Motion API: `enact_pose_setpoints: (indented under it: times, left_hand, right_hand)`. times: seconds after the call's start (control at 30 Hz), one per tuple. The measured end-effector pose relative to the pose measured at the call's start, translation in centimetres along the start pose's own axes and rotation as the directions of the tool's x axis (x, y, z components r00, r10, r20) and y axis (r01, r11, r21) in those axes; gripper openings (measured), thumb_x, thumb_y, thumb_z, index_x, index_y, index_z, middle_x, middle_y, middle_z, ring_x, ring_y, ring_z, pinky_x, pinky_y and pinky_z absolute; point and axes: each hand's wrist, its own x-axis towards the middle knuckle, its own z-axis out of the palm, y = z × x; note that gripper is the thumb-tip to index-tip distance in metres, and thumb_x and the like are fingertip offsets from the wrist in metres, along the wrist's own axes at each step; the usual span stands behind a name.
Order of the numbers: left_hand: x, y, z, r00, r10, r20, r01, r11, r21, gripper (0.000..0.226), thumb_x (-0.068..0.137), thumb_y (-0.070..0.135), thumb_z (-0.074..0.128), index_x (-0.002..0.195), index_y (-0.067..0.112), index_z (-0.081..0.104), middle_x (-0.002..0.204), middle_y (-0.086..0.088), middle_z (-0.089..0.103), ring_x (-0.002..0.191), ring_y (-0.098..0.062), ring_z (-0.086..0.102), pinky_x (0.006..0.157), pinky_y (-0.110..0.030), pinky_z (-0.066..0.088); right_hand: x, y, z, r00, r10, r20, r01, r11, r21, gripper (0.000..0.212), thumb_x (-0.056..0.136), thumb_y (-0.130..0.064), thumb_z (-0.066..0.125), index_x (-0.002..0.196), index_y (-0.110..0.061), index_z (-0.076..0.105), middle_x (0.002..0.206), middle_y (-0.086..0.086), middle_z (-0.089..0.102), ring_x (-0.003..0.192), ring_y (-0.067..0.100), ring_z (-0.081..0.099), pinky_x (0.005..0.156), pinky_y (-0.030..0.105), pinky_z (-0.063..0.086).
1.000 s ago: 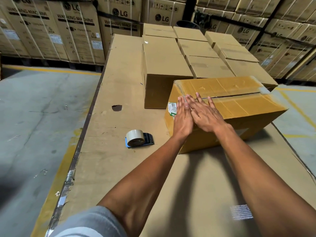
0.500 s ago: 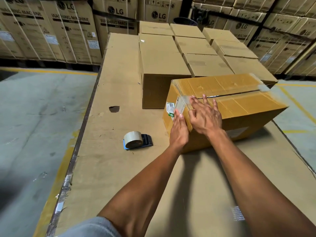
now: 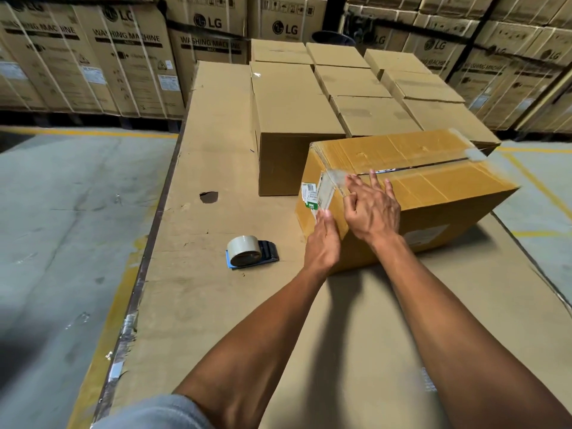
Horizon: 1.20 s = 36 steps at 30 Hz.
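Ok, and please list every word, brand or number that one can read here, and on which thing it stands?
"LG": on the stacked cartons at the back, many times.
"WASHING MACHINE": on the same cartons, at left.
The sticker on the taped box: barcode and print too small to read.
The white labels on the cartons: too blurred.

Tape dispenser w/ pale roll lies on worktop, which is covered w/ brown cardboard sheet. Small torn hole in the sheet, further back. Plain brown cartons in rows at far end, 3 across, tops shut. Behind them: stacked LG washing-machine cartons w/ dark straps. Grey concrete floor to the left, yellow line along it.
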Motion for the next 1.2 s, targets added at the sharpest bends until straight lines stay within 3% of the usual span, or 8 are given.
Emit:
enact_pose_setpoints:
  times: [0.23,0.33,0.47,0.63,0.73,0.8,0.93,1.2]
  left_hand:
    - [-1.5,-4.2,-2.8,0.995,0.098,-0.011,-0.092,0.963,0.254,0.067,0.117,0.053,0.02,0.173,0.015,0.022,0.181,-0.005,0.022,0.166,-0.021,0.022,0.132,-0.033,0.015]
    - [-0.3,-5.0,-5.5,0.984,0.176,-0.01,-0.158,0.904,0.397,0.069,0.117,0.053,0.026,0.172,0.012,0.027,0.18,-0.01,0.023,0.166,-0.024,0.023,0.135,-0.039,0.019]
    - [0.6,-7.6,-9.6,0.971,0.238,0.006,-0.194,0.777,0.599,0.07,0.109,0.049,0.036,0.164,0.006,0.041,0.176,-0.022,0.029,0.156,-0.041,0.041,0.128,-0.049,0.033]
    - [0.1,-10.9,-13.9,0.967,0.254,0.02,-0.177,0.614,0.769,0.069,0.105,0.046,0.06,0.162,0.011,0.042,0.177,-0.015,0.03,0.154,-0.037,0.042,0.125,-0.048,0.031]
    - [0.1,-12.7,-15.9,0.974,0.226,0.02,-0.143,0.545,0.826,0.079,0.101,0.049,0.066,0.166,0.015,0.036,0.179,-0.011,0.027,0.159,-0.034,0.036,0.129,-0.048,0.026]
    - [0.3,-13.8,-16.8,0.98,0.198,0.005,-0.114,0.543,0.832,0.085,0.099,0.053,0.069,0.168,0.018,0.032,0.179,-0.009,0.026,0.16,-0.034,0.034,0.13,-0.049,0.026]
    - [1.5,-15.4,-18.0,0.989,0.147,0.017,-0.097,0.556,0.825,0.099,0.094,0.058,0.076,0.171,0.023,0.025,0.18,-0.007,0.024,0.159,-0.034,0.033,0.128,-0.048,0.028]
    - [2.7,-17.6,-18.7,0.987,0.154,0.054,-0.143,0.654,0.743,0.11,0.087,0.042,0.089,0.17,0.035,0.017,0.174,-0.002,0.026,0.144,-0.036,0.05,0.11,-0.052,0.054]
  right_hand:
    - [-0.7,-0.5,0.3,0.994,0.028,-0.104,-0.032,0.999,-0.036,0.067,0.1,-0.042,0.028,0.154,-0.011,0.052,0.16,0.008,0.051,0.159,0.029,0.031,0.131,0.057,0.014]
    - [-2.1,-1.9,0.9,0.949,-0.141,-0.281,0.111,0.987,-0.118,0.056,0.095,-0.027,0.055,0.148,-0.011,0.059,0.158,0.008,0.055,0.155,0.033,0.038,0.125,0.066,0.02]
    - [-4.1,-6.6,4.1,0.832,-0.41,-0.374,0.386,0.912,-0.14,0.054,0.087,-0.02,0.058,0.139,-0.011,0.068,0.157,0.005,0.057,0.154,0.032,0.041,0.125,0.066,0.023]
    - [-5.4,-9.4,10.0,0.956,-0.266,-0.126,0.277,0.958,0.074,0.039,0.084,-0.02,0.067,0.122,-0.015,0.074,0.112,0.006,0.08,0.13,0.028,0.066,0.12,0.053,0.038]
    - [-5.5,-9.7,12.2,0.989,-0.122,0.086,0.11,0.985,0.132,0.032,0.089,-0.026,0.061,0.118,-0.022,0.072,0.096,0.004,0.079,0.098,0.031,0.074,0.09,0.042,0.056]
    - [-5.3,-10.1,12.9,0.979,-0.042,0.197,0.009,0.986,0.166,0.03,0.093,-0.03,0.058,0.12,-0.024,0.07,0.098,0.003,0.079,0.095,0.032,0.074,0.079,0.04,0.058]
    - [-4.3,-10.9,15.6,0.91,0.049,0.413,-0.169,0.951,0.26,0.037,0.099,-0.041,0.059,0.13,-0.022,0.066,0.115,0.001,0.08,0.108,0.032,0.073,0.087,0.041,0.061]
    - [-2.2,-12.2,18.9,0.867,0.212,0.451,-0.358,0.895,0.268,0.044,0.093,-0.061,0.05,0.111,-0.028,0.071,0.107,-0.002,0.078,0.099,0.03,0.073,0.083,0.038,0.059]
